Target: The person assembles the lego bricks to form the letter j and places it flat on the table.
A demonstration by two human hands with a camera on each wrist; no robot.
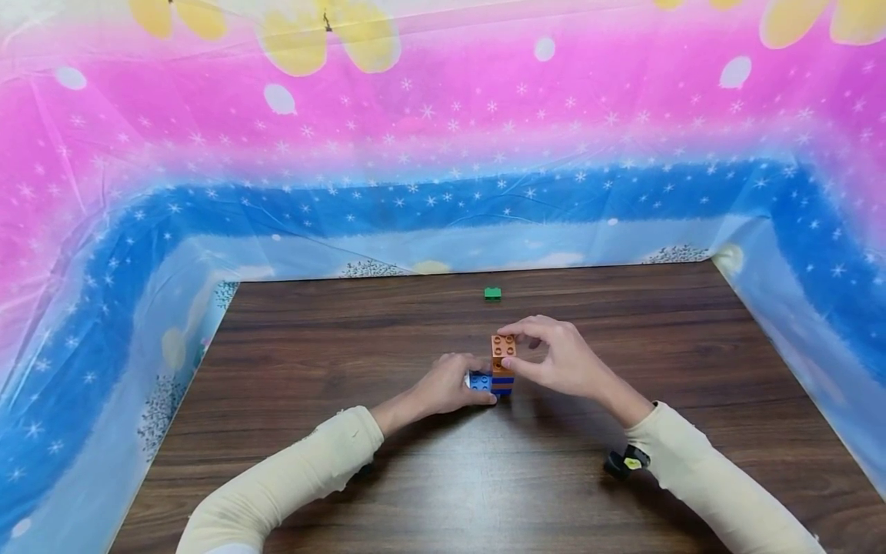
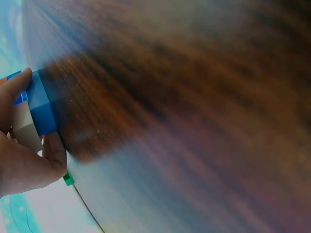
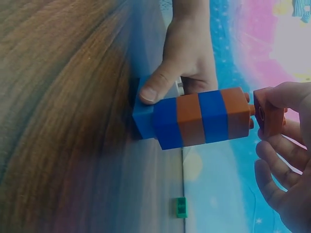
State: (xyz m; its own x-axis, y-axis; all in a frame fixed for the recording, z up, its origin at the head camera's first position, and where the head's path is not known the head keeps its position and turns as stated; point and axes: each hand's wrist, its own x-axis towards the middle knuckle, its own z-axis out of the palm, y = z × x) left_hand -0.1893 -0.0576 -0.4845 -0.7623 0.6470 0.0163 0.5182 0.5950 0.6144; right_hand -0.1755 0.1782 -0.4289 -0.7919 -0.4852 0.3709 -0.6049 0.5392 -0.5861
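A stack of alternating blue and orange toy bricks (image 3: 192, 119) rises beside a light blue brick (image 3: 143, 116). My left hand (image 1: 446, 385) grips the light blue brick low at the table, thumb on the near side and fingers round the far side. In the left wrist view a white brick (image 2: 24, 125) shows on the light blue one. Between thumb and fingers my right hand (image 1: 564, 358) pinches a loose orange brick (image 3: 270, 112). That brick is just above the stack's top studs, slightly tilted, with a narrow gap showing in the right wrist view.
A green brick (image 1: 492, 294) lies by itself beyond the hands, close to the back edge of the dark wood table (image 1: 332, 323). A printed pink and blue cloth (image 1: 429, 177) stands along the back and both sides.
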